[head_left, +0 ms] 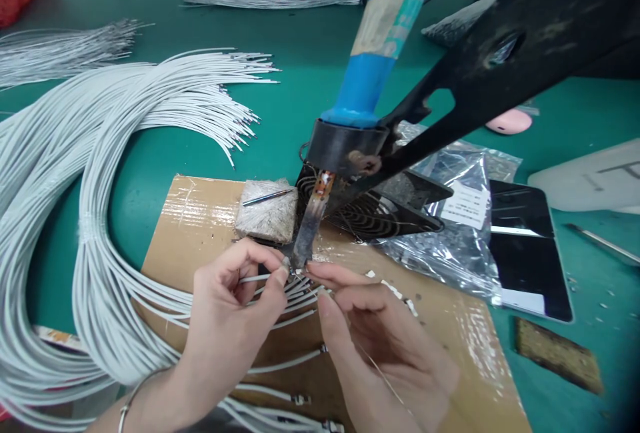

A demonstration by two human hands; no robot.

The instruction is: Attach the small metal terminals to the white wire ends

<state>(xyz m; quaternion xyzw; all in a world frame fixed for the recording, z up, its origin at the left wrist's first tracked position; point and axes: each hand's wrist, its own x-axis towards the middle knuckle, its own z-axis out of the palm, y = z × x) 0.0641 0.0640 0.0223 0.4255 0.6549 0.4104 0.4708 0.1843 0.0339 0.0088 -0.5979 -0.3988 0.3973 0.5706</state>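
My left hand (235,319) is closed in a pinch on a white cable (253,278), its end held up to the soldering iron's tip (306,236). A tiny part shows at that end, too small to make out. My right hand (385,346) pinches a thin solder wire (383,374), which runs across the palm toward the same spot. Above both hands, the soldering iron's blue handle (370,73) is fixed in a black stand (450,106), tip pointing down. Several white cable ends (300,316) lie beneath my fingers, some with small connectors (301,399).
A big bundle of white cables (95,219) curves along the left. Under my hands is cardboard (195,219) bearing a wrapped square block (267,216). To the right are a clear plastic bag (440,246), a phone (530,253) and a brown sponge (557,353).
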